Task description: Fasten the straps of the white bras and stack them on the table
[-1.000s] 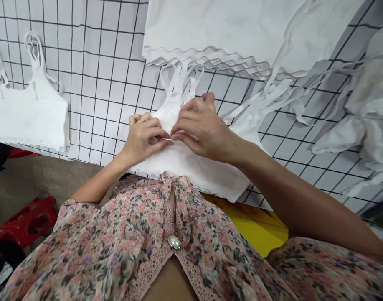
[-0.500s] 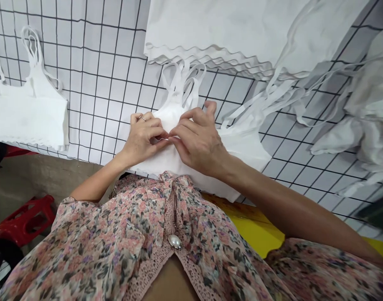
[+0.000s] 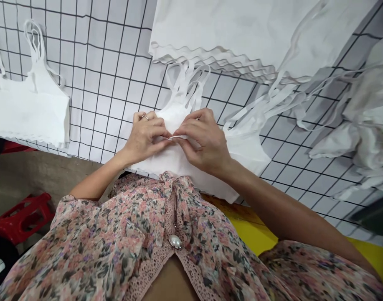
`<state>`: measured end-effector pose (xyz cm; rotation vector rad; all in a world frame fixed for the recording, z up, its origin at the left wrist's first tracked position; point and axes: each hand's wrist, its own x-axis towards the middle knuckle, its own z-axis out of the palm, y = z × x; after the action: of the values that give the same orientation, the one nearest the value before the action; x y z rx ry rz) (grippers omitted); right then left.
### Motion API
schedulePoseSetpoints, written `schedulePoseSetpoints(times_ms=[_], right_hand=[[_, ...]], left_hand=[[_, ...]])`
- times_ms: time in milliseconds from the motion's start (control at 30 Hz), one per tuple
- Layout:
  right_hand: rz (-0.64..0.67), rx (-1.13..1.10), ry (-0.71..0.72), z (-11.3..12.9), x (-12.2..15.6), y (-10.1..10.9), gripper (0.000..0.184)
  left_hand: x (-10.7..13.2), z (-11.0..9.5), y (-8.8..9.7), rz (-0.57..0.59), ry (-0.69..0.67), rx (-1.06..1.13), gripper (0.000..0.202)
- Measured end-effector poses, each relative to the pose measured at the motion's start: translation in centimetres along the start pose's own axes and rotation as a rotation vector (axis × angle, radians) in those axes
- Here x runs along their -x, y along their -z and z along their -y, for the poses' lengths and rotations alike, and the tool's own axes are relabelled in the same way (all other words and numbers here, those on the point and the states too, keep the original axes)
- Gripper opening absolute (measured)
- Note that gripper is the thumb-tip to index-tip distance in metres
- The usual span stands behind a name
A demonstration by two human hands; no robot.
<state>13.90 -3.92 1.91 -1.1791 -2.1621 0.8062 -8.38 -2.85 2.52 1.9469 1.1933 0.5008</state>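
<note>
A white cropped camisole [image 3: 174, 117] lies in front of me at the table's near edge, its looped straps pointing away. My left hand [image 3: 146, 136], with a ring on one finger, is closed, thumb and fingertips pinching the camisole's upper edge. Beside it, my right hand [image 3: 206, 144] is closed in a pinch too, and a thin white strip of cloth [image 3: 179, 137] shows at its fingertips. The two sets of fingertips nearly meet. Whether that strip is part of the camisole's edge or a separate piece, I cannot tell.
The table has a white cloth with a black grid [image 3: 100, 92]. A stack of white fabric with wavy hems [image 3: 241, 29] lies beyond my hands. More white camisoles [image 3: 31, 108] lie at left, crumpled white garments [image 3: 366, 129] at right. A red stool [image 3: 25, 221] stands on the floor.
My right hand has shifted slightly away from the left, and its raised fingers have curled in. The white strip now shows between the fingertips. My left hand has hardly moved.
</note>
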Motion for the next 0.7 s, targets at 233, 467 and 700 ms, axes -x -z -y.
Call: schedulePoseSetpoints(times_ms=[233,467,700], right_hand=[[0.193,-0.019,0.147,-3.1,-4.7,4.1,0.051],[0.406,-0.095,0.204,-7.3,-14.3,11.1,0.035],[0.206,0.089,0.357,-8.0,-15.6,8.6,0.028]], left_hand=[[-0.4,0.0,0.3,0.060,0.054,-0.012,0.020],[-0.3,-0.3,1.5,0.055,0.121,-0.018,0.019],[-0.2,-0.2,1.7,0.033,0.130,-0.005,0.014]])
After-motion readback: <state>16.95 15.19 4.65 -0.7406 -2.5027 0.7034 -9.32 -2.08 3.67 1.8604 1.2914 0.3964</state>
